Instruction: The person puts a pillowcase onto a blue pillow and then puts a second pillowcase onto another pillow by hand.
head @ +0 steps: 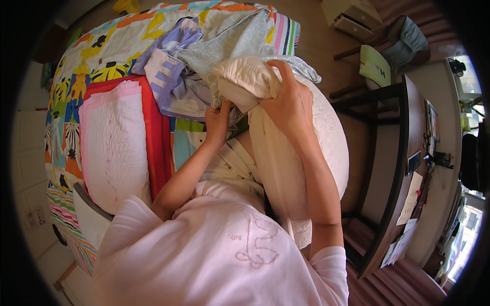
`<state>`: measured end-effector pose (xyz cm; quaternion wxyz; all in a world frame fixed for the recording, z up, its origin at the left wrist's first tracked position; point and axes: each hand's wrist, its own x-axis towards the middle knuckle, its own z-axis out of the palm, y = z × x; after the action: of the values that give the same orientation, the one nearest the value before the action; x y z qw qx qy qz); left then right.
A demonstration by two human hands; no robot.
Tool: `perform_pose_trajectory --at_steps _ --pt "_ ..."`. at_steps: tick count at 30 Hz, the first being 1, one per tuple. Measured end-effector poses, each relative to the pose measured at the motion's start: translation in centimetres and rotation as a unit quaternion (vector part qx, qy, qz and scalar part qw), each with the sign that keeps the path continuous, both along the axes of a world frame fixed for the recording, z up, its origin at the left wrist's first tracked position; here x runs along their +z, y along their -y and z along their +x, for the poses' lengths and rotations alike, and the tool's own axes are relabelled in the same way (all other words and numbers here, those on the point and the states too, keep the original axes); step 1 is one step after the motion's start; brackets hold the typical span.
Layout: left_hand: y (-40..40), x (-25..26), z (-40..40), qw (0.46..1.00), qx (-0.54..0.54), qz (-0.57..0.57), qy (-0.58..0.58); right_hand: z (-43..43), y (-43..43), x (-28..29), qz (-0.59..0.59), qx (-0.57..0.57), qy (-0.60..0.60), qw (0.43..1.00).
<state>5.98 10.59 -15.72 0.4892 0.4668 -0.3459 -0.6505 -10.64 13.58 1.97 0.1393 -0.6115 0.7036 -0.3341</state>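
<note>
A cream quilted cover (329,126) lies bulkily across the lap and hangs down on the right. Its upper end is bunched into a thick fold, with a smooth white layer (237,95) showing beneath the gathered edge. My right hand (289,103) grips this fold from the right, thumb in front and fingers spread over the top. At the fold's lower left edge, my left hand (217,124) pinches the fabric; its fingertips are partly hidden. Just beyond the hands lie a grey-green patterned cloth (233,34) and a purple patterned cloth (172,88), both crumpled.
A folded white quilt with pink trim (115,149) rests on red fabric (157,153) at the left. Beneath is a bed with a colourful animal-print sheet (103,42). On the right stand a dark desk (411,114) holding a phone (414,163) and papers, and a chair (375,67).
</note>
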Motion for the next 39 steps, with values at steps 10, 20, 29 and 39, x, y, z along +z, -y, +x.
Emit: perform_pose_trajectory --at_steps 10,20,29,39 --pt "4.4 9.0 -0.2 0.983 0.036 0.037 -0.178 5.0 1.1 -6.5 -0.126 -0.058 -0.091 0.986" --pt "4.5 7.4 0.9 0.994 0.074 -0.08 0.002 6.9 1.3 -10.3 -0.092 -0.028 -0.234 0.967" --pt "5.8 4.9 0.8 0.986 0.143 -0.074 0.051 7.0 0.7 -7.9 -0.023 0.048 -0.16 0.986" --pt "7.0 2.5 3.5 0.995 0.09 -0.036 0.024 7.3 3.5 -8.0 -0.027 0.133 -0.196 0.971"
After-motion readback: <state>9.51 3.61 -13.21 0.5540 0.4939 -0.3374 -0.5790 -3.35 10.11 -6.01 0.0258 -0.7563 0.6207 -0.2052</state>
